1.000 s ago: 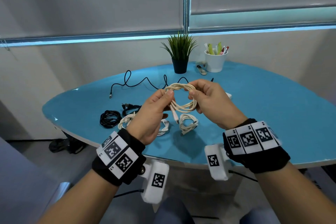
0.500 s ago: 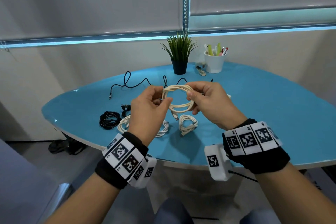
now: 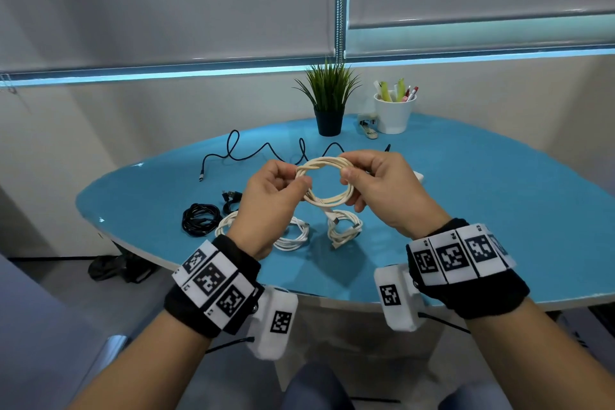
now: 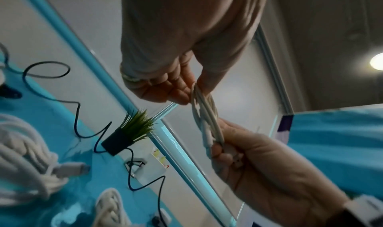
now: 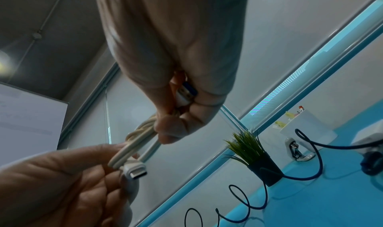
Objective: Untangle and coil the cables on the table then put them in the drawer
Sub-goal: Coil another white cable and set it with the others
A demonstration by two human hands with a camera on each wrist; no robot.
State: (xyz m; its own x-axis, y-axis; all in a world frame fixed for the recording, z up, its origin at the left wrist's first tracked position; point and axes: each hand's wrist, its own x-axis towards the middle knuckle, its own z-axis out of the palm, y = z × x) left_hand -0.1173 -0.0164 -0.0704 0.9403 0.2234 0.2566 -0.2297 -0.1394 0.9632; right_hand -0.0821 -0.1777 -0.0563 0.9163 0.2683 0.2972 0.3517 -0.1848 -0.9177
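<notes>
A cream cable coil (image 3: 327, 183) hangs in the air over the blue table (image 3: 499, 210), held from both sides. My left hand (image 3: 301, 181) pinches its left part and my right hand (image 3: 346, 176) grips its right part. In the right wrist view a USB-A plug (image 5: 186, 93) sits between the right hand's fingers, and a white USB-C plug (image 5: 135, 166) sticks out by the left hand's fingers. Two white coils (image 3: 293, 233) (image 3: 344, 226) and a black coil (image 3: 199, 220) lie on the table below. A long black cable (image 3: 266, 153) lies loose farther back.
A potted plant (image 3: 329, 100), a white cup of pens (image 3: 394, 110) and a stapler (image 3: 367, 130) stand at the table's far edge. A small black cable bundle (image 3: 231, 198) lies beside the black coil. A grey unit (image 3: 33, 343) stands at my lower left.
My left hand has turned over at the wrist and shifted up along the coil's left side. The right hand has kept its grip, and the coil has stayed at about the same height.
</notes>
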